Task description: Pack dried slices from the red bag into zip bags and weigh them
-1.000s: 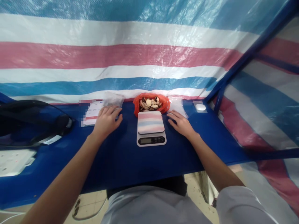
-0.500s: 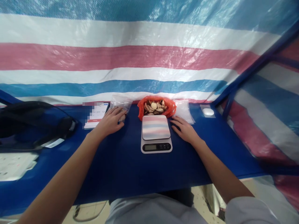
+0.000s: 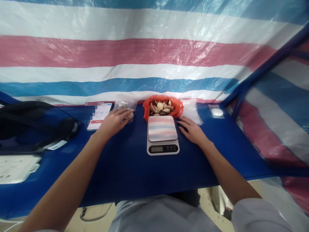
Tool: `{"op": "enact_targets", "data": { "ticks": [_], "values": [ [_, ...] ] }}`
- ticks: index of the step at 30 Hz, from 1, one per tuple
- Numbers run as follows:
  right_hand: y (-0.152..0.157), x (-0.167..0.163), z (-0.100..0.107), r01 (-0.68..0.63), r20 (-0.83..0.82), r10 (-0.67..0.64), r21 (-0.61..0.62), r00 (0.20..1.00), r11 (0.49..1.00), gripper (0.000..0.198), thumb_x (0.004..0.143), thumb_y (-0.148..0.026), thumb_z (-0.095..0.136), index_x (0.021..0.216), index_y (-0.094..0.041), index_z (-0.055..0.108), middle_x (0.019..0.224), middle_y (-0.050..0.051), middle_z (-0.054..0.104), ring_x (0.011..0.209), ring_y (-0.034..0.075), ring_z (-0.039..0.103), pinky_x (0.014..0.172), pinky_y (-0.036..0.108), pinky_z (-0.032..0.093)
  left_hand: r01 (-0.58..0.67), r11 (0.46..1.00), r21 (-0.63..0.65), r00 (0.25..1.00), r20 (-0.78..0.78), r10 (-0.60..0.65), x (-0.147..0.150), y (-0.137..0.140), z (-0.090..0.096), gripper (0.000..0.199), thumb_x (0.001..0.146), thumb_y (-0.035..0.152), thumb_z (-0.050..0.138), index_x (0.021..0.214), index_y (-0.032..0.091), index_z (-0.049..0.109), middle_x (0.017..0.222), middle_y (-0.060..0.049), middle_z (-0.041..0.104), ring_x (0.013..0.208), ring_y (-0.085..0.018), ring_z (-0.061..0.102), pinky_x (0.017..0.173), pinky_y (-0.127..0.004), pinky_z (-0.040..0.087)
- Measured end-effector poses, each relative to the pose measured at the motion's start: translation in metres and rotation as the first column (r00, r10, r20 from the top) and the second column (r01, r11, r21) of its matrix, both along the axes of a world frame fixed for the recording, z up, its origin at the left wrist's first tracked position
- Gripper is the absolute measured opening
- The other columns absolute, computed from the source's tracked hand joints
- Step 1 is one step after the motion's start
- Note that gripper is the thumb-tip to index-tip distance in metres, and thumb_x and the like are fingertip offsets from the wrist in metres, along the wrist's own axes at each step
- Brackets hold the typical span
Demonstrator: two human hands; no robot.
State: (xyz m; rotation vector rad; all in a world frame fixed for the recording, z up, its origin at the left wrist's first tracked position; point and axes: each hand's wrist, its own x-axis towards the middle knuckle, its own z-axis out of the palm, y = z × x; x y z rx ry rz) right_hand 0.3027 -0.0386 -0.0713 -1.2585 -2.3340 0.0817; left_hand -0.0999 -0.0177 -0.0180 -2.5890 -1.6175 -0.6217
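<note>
My left hand [image 3: 116, 120] lies over the near part of a clear plastic bag [image 3: 124, 102] that holds pale brown pieces [image 3: 130, 115]. Its fingers are stretched out across the bag, not wrapped round it. Just right of the kitchen scale [image 3: 163, 129], my right hand [image 3: 191, 129] rests on the blue table with fingers apart and nothing in it. The scale has a shiny square plate and a dark display with no readable number. Behind the scale sits an open orange-red bag [image 3: 179, 108] full of dried, curled brown-and-cream slices [image 3: 161, 107].
A phone [image 3: 100, 116] showing a timer lies left of my left hand. Flat clear bags [image 3: 191, 109] lie behind my right hand. A white oval object [image 3: 217, 112] on clear plastic is farther right. A black headset-like strap [image 3: 36, 125] and a white power strip [image 3: 18, 167] occupy the left.
The view has tilted slightly, so the table appears higher. My left hand's fingers have drawn closer together over the bag. My right hand stays beside the scale.
</note>
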Motion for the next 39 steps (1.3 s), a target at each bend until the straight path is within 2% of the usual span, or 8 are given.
{"op": "enact_targets", "data": {
  "ticks": [13,20,22,24,28,32,35,39],
  "values": [
    [-0.004,0.001,0.010,-0.027,-0.023,0.028,0.042,0.999,0.999,0.035,0.100,-0.029,0.047,0.127,-0.023,0.068,0.139,0.009,0.064,0.135,0.028,0.055,0.115,0.050,0.046,-0.103,0.989,0.109,0.974,0.215,0.078,0.015,-0.012,0.013,0.039,0.093,0.042,0.050,0.118,0.021,0.071,0.120,-0.010,0.072,0.114,-0.028,0.066,0.105,-0.042,0.049],
    [-0.009,-0.018,0.036,-0.037,-0.107,0.049,0.111,0.993,0.993,0.034,0.100,-0.029,0.047,0.125,-0.025,0.070,0.134,0.007,0.067,0.129,0.025,0.060,0.113,0.046,0.048,-0.205,0.976,0.078,0.853,0.502,0.139,0.040,-0.037,0.024,0.040,0.087,0.046,0.061,0.117,0.022,0.072,0.120,-0.006,0.073,0.112,-0.027,0.067,0.106,-0.040,0.049],
    [-0.011,-0.028,0.045,-0.055,-0.143,0.072,0.118,0.987,0.992,0.033,0.100,-0.029,0.047,0.124,-0.026,0.070,0.134,0.006,0.067,0.128,0.024,0.061,0.113,0.044,0.048,-0.175,0.984,0.038,0.775,0.621,0.114,0.051,-0.043,0.026,0.041,0.084,0.047,0.066,0.116,0.022,0.073,0.119,-0.006,0.073,0.111,-0.026,0.068,0.105,-0.040,0.050],
    [-0.013,-0.040,0.053,-0.080,-0.192,0.100,0.110,0.976,0.991,0.033,0.101,-0.029,0.047,0.124,-0.026,0.070,0.134,0.005,0.067,0.128,0.022,0.061,0.113,0.042,0.049,-0.113,0.994,-0.005,0.660,0.747,0.079,0.063,-0.046,0.025,0.043,0.082,0.048,0.071,0.115,0.020,0.073,0.118,-0.007,0.074,0.111,-0.027,0.068,0.105,-0.041,0.050],
    [-0.010,-0.060,0.064,-0.086,-0.355,0.094,0.037,0.930,0.996,0.036,0.098,-0.032,0.050,0.128,-0.024,0.068,0.137,0.007,0.065,0.129,0.022,0.060,0.113,0.039,0.048,0.063,0.992,-0.110,0.359,0.930,0.080,0.086,-0.051,0.022,0.048,0.072,0.048,0.082,0.110,0.019,0.076,0.111,-0.009,0.076,0.106,-0.028,0.070,0.100,-0.043,0.054],
    [0.003,-0.075,0.063,-0.098,-0.542,0.036,-0.086,0.839,0.992,0.040,0.096,-0.036,0.053,0.134,-0.026,0.063,0.137,0.004,0.066,0.130,0.024,0.060,0.113,0.044,0.047,0.282,0.945,-0.163,0.058,0.987,0.153,0.104,-0.055,0.017,0.044,0.066,0.041,0.089,0.104,0.023,0.077,0.108,-0.007,0.077,0.104,-0.026,0.071,0.096,-0.042,0.055],
    [0.014,-0.083,0.056,-0.187,-0.711,0.006,-0.177,0.704,0.966,0.050,0.095,-0.049,0.054,0.137,-0.022,0.059,0.135,0.008,0.067,0.126,0.025,0.063,0.110,0.043,0.051,0.387,0.901,-0.197,-0.044,0.972,0.231,0.110,-0.058,0.012,0.041,0.066,0.039,0.089,0.102,0.024,0.077,0.109,-0.006,0.077,0.104,-0.025,0.071,0.096,-0.040,0.054],
    [0.021,-0.088,0.050,-0.202,-0.839,-0.038,-0.175,0.543,0.963,0.058,0.087,-0.060,0.062,0.128,-0.020,0.063,0.130,0.011,0.069,0.123,0.027,0.064,0.108,0.045,0.052,0.443,0.870,-0.217,-0.109,0.950,0.292,0.109,-0.060,0.006,0.037,0.068,0.037,0.087,0.101,0.025,0.076,0.108,-0.004,0.077,0.101,-0.022,0.071,0.092,-0.038,0.055]
  ]
}}
